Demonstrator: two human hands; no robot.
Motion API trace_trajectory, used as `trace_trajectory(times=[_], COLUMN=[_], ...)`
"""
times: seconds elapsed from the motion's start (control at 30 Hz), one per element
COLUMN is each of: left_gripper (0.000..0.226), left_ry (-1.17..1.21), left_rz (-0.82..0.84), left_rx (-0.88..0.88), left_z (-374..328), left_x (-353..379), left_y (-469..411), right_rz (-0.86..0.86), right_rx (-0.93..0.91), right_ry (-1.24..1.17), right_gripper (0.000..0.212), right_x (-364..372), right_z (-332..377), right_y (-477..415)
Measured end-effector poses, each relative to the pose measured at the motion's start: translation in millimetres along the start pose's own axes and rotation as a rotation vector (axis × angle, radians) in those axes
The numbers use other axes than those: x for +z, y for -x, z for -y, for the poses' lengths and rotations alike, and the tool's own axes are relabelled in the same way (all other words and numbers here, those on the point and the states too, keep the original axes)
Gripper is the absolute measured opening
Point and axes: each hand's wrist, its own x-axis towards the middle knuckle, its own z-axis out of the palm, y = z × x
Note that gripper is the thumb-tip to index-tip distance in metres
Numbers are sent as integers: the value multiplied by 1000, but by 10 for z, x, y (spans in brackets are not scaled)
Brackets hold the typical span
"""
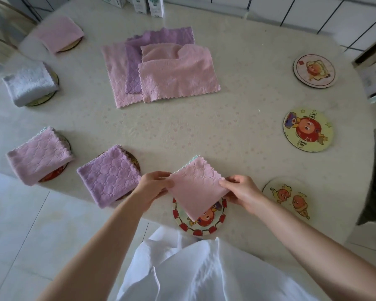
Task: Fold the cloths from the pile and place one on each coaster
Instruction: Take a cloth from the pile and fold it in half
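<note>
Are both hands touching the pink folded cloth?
Touching. The head view shows the left hand pinching the pink cloth at one corner and the right hand pinching the opposite corner.

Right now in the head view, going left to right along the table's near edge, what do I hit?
Order: lilac-pink folded cloth → purple folded cloth → left hand → held pink cloth → right hand → bare two-figure coaster. I left out the red-bordered coaster, since it sits under the held pink cloth.

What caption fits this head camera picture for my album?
Left hand and right hand hold a folded pink cloth over the red-rimmed coaster.
</note>
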Motion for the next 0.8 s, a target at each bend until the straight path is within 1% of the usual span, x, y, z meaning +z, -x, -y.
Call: trace_trajectory(times=[0.13, 0.3, 0.4, 0.47, 0.53, 0.6, 0.67, 0.8], left_gripper=[26, 19, 18, 17, 16, 17, 20, 28], left_ry=[-85, -266, -253, -286, -396, -520, -607, -782], left_rz=[-77, -196, -227, -253, -281, -286, -281, -274], left_rx=[57, 105, 95, 101, 128, 162, 210, 347], left_z=[295, 469, 481, 488, 482, 450, 386, 122], left_x=[78, 153, 162, 151, 137, 145, 151, 94], left_y=[113, 205, 196, 169, 149, 145, 127, 20], right_rz=[-69, -153, -172, -185, -192, -181, -169, -170], right_rx=[-114, -252, -318, -376, -421, -421, -414, -444], right_ry=[188, 496, 557, 632, 729, 785, 798, 836], right_gripper=[14, 19, 19, 20, 21, 25, 27, 25], right_x=[-30, -63, -61, -55, -65, -98, -143, -212], right_z=[-241, -401, -439, -454, -461, -431, -362, -56], right_y=[128, 181, 183, 185, 172, 162, 135, 23])
